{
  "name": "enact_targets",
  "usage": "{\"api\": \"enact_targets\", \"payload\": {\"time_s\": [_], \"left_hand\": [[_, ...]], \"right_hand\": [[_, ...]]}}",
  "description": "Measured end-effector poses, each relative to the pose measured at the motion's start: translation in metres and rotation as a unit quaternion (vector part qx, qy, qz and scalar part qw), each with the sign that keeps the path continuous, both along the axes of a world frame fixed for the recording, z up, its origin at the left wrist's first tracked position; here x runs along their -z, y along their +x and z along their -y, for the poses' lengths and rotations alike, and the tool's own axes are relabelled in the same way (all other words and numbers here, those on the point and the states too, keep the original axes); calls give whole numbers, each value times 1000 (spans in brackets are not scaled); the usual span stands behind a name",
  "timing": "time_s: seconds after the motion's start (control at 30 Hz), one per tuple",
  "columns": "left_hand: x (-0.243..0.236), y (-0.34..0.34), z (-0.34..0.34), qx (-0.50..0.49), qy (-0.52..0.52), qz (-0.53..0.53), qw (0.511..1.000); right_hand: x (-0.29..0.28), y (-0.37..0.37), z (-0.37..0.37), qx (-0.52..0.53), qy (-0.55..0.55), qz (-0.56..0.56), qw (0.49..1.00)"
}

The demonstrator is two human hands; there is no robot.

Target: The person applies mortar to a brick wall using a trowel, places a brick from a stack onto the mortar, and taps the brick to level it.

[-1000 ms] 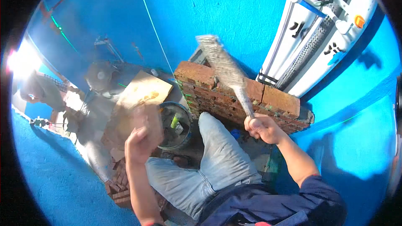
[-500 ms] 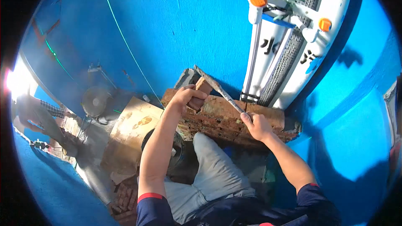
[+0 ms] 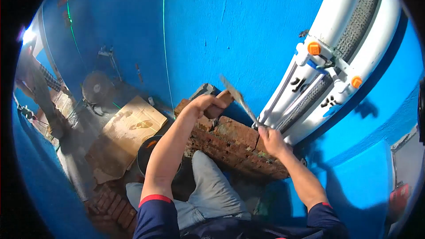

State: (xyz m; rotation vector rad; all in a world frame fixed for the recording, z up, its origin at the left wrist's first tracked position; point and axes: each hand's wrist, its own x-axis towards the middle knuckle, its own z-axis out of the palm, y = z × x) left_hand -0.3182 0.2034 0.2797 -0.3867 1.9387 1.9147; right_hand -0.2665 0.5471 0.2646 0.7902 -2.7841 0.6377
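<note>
My left hand is closed on a small reddish brick piece above the left end of a low, rough brick wall. My right hand grips the handle of a trowel, its long flat blade coated grey and held up beside the brick piece, at a slant. Whether blade and brick touch, I cannot tell. A dark bucket stands left of the wall, partly hidden by my left forearm.
Cardboard lies at left, near a round metal object and stacked bricks. A person is at the far left. A large white curved object with orange fittings leans along the blue wall at right.
My left hand has risen from beside the bucket to the brick wall's top. The trowel blade, first raised broad side up, has dropped and turned narrower beside the brick piece. The view has shifted.
</note>
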Motion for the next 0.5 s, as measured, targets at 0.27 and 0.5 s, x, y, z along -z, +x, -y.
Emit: {"api": "enact_targets", "payload": {"time_s": [0.27,0.5], "left_hand": [[21,-1,14,31,87,-7,996],[33,-25,-5,54,111,-17,992]], "right_hand": [[-23,30,-21,18,-148,18,989],[-30,24,-4,15,-167,-8,986]]}}
